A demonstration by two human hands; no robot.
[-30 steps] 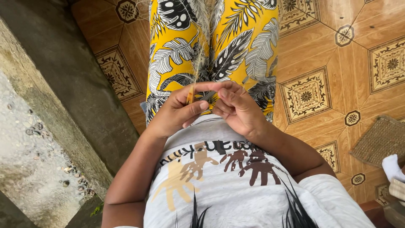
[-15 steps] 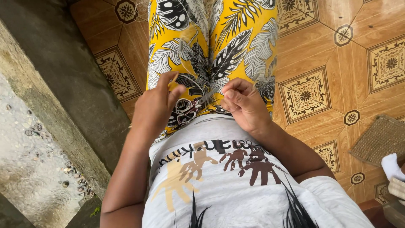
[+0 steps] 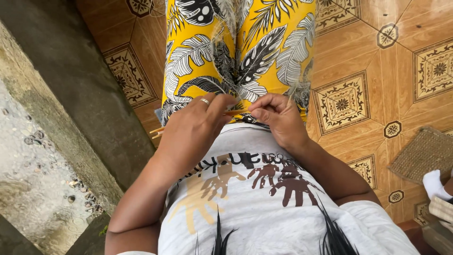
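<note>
Two bare hands at work over a lap, viewed from above. Left hand (image 3: 198, 125): ring on one finger, fingers curled inward, tips pinching thin pale-orange strips (image 3: 234, 112) just above the hem of the shirt; the short ends of these strips (image 3: 157, 132) stick out past the outer side of the hand. Right hand (image 3: 278, 113): fingers bent and drawn together, thumb and forefinger nipping the same strips where they meet the left fingertips, so both hands touch at the middle. Pale stringy fibres (image 3: 225, 26) hang down between the legs over yellow leaf-print trousers (image 3: 273, 52); whether they join the pinched strips cannot be told. Grey shirt (image 3: 264, 198) with hand-shaped prints covers the torso. Progress, as judged: the strips are gathered and gripped, but no finished length of twist, plait or weave shows, so the work looks early, most of it left. Surroundings: patterned brown floor tiles (image 3: 406, 28), concrete ledge (image 3: 56, 118) at the left, woven mat (image 3: 422, 153) and a white-socked foot (image 3: 435, 185) at the right edge.
</note>
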